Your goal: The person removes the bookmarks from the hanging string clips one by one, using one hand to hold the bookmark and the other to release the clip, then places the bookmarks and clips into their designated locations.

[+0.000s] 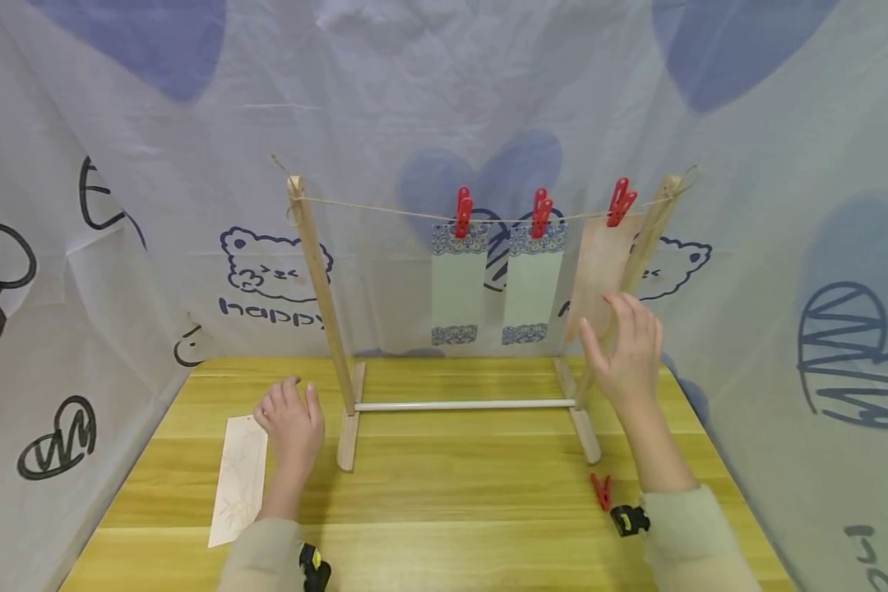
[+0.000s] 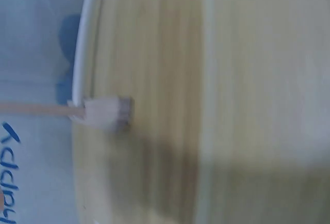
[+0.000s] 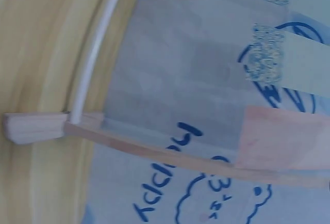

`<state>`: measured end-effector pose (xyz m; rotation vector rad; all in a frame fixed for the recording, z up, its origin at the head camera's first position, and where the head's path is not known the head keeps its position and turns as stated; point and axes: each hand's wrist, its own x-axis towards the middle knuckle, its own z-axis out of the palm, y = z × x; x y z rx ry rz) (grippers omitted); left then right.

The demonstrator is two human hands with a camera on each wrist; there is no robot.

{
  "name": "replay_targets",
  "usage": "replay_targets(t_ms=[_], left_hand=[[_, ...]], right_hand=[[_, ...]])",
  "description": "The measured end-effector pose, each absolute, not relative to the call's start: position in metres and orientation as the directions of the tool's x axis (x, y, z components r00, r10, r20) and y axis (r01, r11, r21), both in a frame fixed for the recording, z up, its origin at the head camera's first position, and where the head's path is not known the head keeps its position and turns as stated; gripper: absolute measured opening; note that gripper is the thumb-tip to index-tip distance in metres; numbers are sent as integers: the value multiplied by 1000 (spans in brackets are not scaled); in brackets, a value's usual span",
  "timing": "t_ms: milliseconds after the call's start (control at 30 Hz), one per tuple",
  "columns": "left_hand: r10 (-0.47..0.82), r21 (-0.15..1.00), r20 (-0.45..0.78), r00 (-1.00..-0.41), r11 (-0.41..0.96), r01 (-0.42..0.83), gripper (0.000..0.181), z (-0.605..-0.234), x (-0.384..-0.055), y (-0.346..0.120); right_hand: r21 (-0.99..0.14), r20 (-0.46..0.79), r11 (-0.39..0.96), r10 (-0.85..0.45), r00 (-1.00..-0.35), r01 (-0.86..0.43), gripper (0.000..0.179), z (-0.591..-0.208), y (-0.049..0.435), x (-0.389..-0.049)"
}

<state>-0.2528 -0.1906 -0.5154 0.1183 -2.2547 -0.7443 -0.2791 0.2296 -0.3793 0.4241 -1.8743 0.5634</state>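
Observation:
My right hand (image 1: 629, 353) is raised by the rack's right post, thumb and fingers apart and holding nothing. Its fingertips overlap the lower part of a pinkish paper card (image 1: 598, 255) in the head view. That card hangs from the string (image 1: 385, 208) by a red clothespin (image 1: 621, 203). Over the table's left side, my left hand (image 1: 292, 423) has loosely bent fingers with nothing in them. Beside it a pale card with a faint plant drawing (image 1: 238, 485) lies flat on the table. Neither wrist view shows the fingers clearly.
Two blue-patterned cards (image 1: 459, 284) hang mid-string from red clothespins (image 1: 540, 215). The wooden rack (image 1: 318, 288) has a white crossbar (image 1: 466, 405) and feet on the table (image 1: 459, 493). Near the right foot lies a loose red clothespin (image 1: 602, 492). A printed curtain (image 1: 385, 99) surrounds the table.

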Motion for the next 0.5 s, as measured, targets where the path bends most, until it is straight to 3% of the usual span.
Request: replay_targets(t_ms=[500], left_hand=[[-298, 515, 723, -623, 834, 197, 37, -486, -273, -152]], right_hand=[[-189, 937, 810, -20, -348, -555, 52, -343, 207, -287]])
